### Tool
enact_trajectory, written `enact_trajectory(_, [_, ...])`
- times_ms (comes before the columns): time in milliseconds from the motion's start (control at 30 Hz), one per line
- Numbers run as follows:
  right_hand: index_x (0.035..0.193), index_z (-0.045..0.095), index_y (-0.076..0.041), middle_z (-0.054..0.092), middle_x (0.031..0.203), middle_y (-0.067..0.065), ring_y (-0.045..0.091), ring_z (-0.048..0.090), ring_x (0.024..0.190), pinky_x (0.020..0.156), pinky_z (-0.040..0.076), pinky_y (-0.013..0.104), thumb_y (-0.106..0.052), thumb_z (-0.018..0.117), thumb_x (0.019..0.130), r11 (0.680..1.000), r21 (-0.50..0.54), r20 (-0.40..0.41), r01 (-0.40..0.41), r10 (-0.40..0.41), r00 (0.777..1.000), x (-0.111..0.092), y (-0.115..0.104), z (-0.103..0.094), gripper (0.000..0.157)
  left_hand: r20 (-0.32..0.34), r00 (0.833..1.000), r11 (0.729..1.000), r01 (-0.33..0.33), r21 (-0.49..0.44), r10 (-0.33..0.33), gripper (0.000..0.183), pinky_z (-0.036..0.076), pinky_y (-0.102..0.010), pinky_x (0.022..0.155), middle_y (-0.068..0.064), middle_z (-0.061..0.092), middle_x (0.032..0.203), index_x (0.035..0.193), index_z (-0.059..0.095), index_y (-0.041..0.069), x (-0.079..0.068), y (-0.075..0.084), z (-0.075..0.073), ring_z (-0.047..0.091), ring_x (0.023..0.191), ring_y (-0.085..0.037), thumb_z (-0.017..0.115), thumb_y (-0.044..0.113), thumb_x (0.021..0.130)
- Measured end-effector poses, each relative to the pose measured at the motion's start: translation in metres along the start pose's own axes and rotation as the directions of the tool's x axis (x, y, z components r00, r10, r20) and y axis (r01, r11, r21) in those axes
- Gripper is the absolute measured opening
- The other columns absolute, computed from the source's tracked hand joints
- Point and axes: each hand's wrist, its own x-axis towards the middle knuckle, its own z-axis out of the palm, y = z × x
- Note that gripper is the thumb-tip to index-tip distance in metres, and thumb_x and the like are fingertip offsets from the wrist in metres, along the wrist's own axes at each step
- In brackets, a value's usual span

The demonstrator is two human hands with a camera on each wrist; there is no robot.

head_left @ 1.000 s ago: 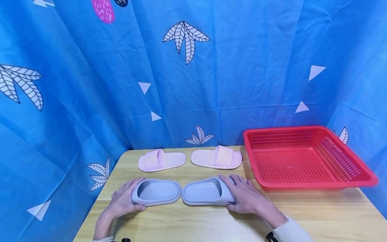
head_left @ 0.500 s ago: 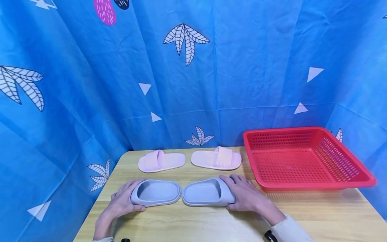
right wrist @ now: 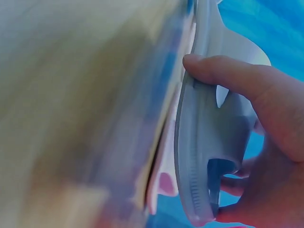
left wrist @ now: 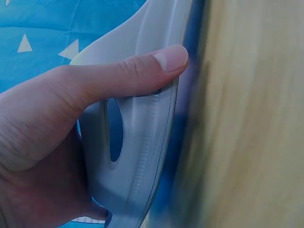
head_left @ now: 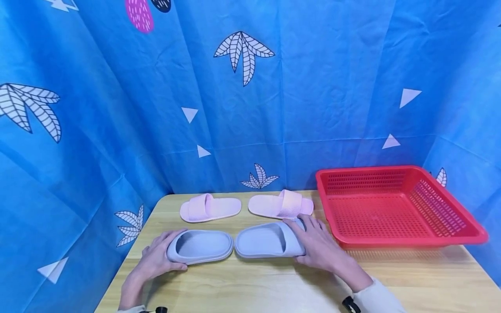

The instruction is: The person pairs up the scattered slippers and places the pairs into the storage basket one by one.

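Observation:
Two grey slippers lie heel to heel above the near part of the table. My left hand (head_left: 158,255) grips the left grey slipper (head_left: 205,244) across its toe end, thumb on the near side; the left wrist view shows the thumb pressed along the sole's edge. My right hand (head_left: 318,243) grips the right grey slipper (head_left: 260,240) round its toe end, and the right wrist view shows the sole (right wrist: 187,156) lifted off the wood. Behind them rest two pink slippers, the left one (head_left: 225,207) and the right one (head_left: 264,205), the latter just beyond my right fingertips.
A red plastic basket (head_left: 385,240) with perforated walls stands at the right, close to my right hand. The wooden table (head_left: 235,291) ends at a blue patterned curtain (head_left: 250,117) at the back and sides.
Both hands have raised the grey slippers slightly from the table, the right one more and a little farther back. The pink slippers and basket stay put.

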Motion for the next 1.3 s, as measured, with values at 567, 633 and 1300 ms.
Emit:
enact_trajectory(567, [0.147,0.033,-0.029,0.035,0.142,0.009,0.028,0.037,0.123,0.092,0.038,0.053,-0.043,0.090,0.054,0.991,0.069,-0.227,0.111,-0.093,0.969,0.012,-0.010,-0.047,0.109,-0.097,0.995,1.000,-0.025,0.014,0.026,0.106,0.029,-0.061,0.082,-0.012,0.043,0.132,0.143,0.039,0.031,0.014,0.022,-0.029,0.040,0.113,-0.036,0.079,0.069,0.052])
enact_trajectory(633, [0.148,0.031,-0.030,0.034,0.143,0.007,0.027,0.036,0.124,0.092,0.038,0.053,-0.044,0.090,0.054,0.990,0.083,-0.253,0.115,-0.091,0.963,0.014,-0.011,-0.055,0.112,-0.144,0.989,0.999,-0.040,0.006,0.041,0.107,0.030,-0.059,0.081,-0.011,0.045,0.131,0.143,0.040,0.031,0.015,0.024,-0.031,0.042,0.111,-0.035,0.077,0.071,0.051])
enact_trajectory(1300, [0.145,0.037,-0.030,0.038,0.139,0.010,0.028,0.034,0.125,0.086,0.040,0.056,-0.033,0.096,0.042,0.998,0.060,-0.427,-0.029,0.052,0.903,-0.004,0.025,-0.119,0.119,-0.351,0.928,0.992,-0.122,0.034,0.126,0.100,0.027,-0.064,0.082,-0.005,0.040,0.140,0.140,0.045,0.033,0.033,0.057,-0.058,0.033,0.120,-0.037,0.087,0.056,0.052])
